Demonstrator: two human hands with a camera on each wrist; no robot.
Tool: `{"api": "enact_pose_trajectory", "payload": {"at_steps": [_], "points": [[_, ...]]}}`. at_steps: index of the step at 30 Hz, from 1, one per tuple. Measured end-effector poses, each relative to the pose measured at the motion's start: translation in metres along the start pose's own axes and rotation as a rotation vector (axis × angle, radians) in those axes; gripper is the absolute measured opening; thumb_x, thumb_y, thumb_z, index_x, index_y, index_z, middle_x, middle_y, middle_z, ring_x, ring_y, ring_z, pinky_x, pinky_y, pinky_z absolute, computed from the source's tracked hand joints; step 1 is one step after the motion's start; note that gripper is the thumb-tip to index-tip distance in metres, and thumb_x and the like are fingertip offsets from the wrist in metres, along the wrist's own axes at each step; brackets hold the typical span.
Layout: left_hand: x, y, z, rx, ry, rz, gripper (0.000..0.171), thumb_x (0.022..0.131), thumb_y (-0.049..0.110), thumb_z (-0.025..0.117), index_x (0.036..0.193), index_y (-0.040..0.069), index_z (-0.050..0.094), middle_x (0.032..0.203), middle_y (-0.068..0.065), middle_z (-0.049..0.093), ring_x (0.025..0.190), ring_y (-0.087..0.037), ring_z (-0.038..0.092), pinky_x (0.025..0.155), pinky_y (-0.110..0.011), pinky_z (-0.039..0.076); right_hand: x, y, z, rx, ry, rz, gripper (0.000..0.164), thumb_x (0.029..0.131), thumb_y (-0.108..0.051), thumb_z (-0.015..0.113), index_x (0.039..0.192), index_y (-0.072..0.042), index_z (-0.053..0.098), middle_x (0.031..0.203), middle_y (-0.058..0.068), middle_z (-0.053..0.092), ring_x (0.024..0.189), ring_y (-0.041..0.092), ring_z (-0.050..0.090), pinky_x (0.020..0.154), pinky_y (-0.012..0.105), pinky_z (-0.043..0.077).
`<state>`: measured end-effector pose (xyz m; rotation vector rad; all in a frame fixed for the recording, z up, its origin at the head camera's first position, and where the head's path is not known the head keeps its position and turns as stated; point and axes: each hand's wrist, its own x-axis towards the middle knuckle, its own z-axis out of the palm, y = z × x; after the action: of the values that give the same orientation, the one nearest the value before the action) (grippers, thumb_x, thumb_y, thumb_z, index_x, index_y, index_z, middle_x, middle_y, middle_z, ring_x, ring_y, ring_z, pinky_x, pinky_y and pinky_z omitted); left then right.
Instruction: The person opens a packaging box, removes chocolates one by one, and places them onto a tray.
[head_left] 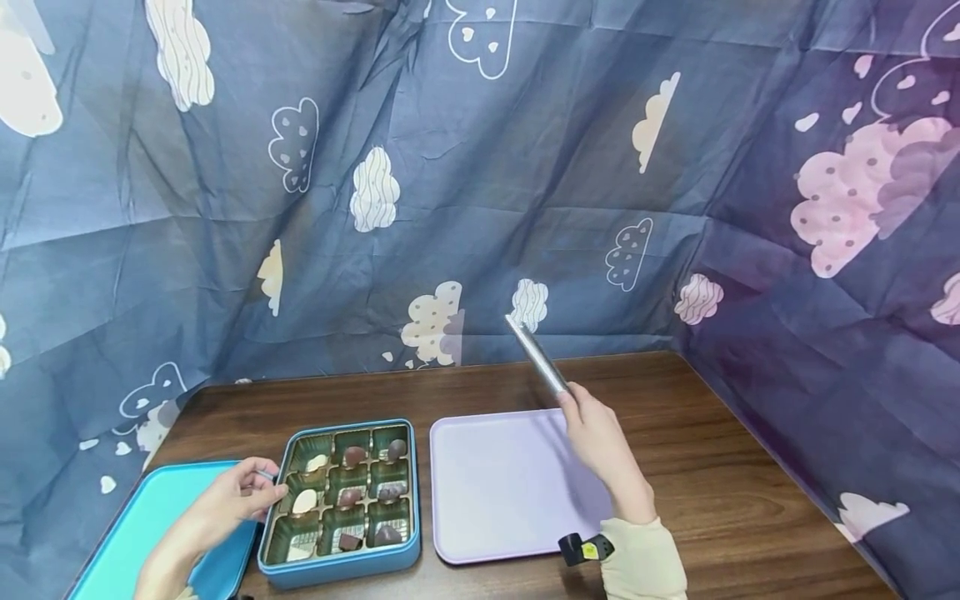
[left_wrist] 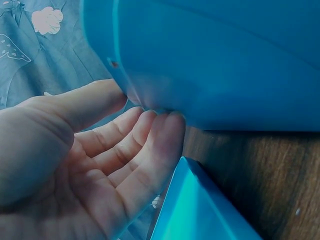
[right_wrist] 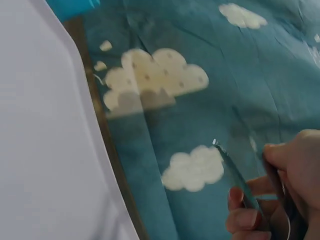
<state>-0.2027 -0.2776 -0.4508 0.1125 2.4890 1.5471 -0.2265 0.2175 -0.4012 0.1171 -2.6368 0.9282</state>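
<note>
A blue tin [head_left: 345,568] holds a gold insert divided into several compartments. White chocolates [head_left: 305,501] lie in its left column; brown and dark chocolates [head_left: 387,534] lie in the others. My left hand [head_left: 228,500] holds the tin by its left side, thumb at the rim and fingertips against the outer wall. Metal tongs [head_left: 542,362] are gripped in my right hand [head_left: 600,433], raised above the far right part of a lilac tray [head_left: 502,492]. Their arms [right_wrist: 235,170] stand apart with nothing between the tips.
Left of the tin lies a turquoise lid [head_left: 165,492], partly under my left forearm. The brown wooden table [head_left: 720,500] extends to the right of the tray. A blue cloth with cloud prints [head_left: 480,183] hangs behind the table and along its sides.
</note>
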Motion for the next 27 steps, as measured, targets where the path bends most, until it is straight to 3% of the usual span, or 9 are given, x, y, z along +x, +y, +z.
{"api": "enact_pose_trajectory", "payload": {"at_steps": [8,13,21,27], "points": [[0.001,-0.004,0.002,-0.015,-0.003,0.012,0.039,0.094,0.012,0.066,0.117,-0.009,0.043,0.09,-0.011,0.054,0.077,-0.021,0.06,0.068,-0.035,0.055,-0.005,-0.039,0.035,-0.012,-0.059,-0.133,0.041,0.105,-0.03,0.047,0.132,0.0,0.055,0.111,0.017,0.066,0.102,0.034,0.063,0.088,0.052,0.049],[0.0,-0.004,0.002,-0.012,-0.009,0.022,0.039,0.094,0.012,0.066,0.117,-0.009,0.044,0.089,-0.011,0.054,0.077,-0.022,0.06,0.068,-0.035,0.055,-0.015,-0.06,0.052,-0.052,-0.114,-0.221,0.045,0.1,-0.042,0.053,0.128,-0.006,0.059,0.093,0.005,0.064,0.086,0.026,0.062,0.073,0.048,0.051],[-0.001,-0.003,0.004,-0.022,-0.014,0.036,0.04,0.093,0.012,0.067,0.117,-0.009,0.043,0.089,-0.011,0.055,0.076,-0.021,0.06,0.067,-0.035,0.055,-0.029,-0.084,0.068,-0.145,-0.15,-0.362,0.047,0.099,-0.049,0.051,0.124,-0.011,0.062,0.109,0.003,0.068,0.094,0.022,0.066,0.072,0.044,0.054],[-0.001,-0.002,0.002,-0.017,0.001,0.03,0.04,0.093,0.012,0.067,0.117,-0.009,0.043,0.089,-0.011,0.054,0.076,-0.021,0.059,0.067,-0.035,0.055,-0.033,-0.101,0.076,-0.198,-0.162,-0.46,0.039,0.1,-0.047,0.049,0.117,-0.014,0.063,0.1,-0.002,0.068,0.087,0.019,0.067,0.065,0.04,0.053]]}}
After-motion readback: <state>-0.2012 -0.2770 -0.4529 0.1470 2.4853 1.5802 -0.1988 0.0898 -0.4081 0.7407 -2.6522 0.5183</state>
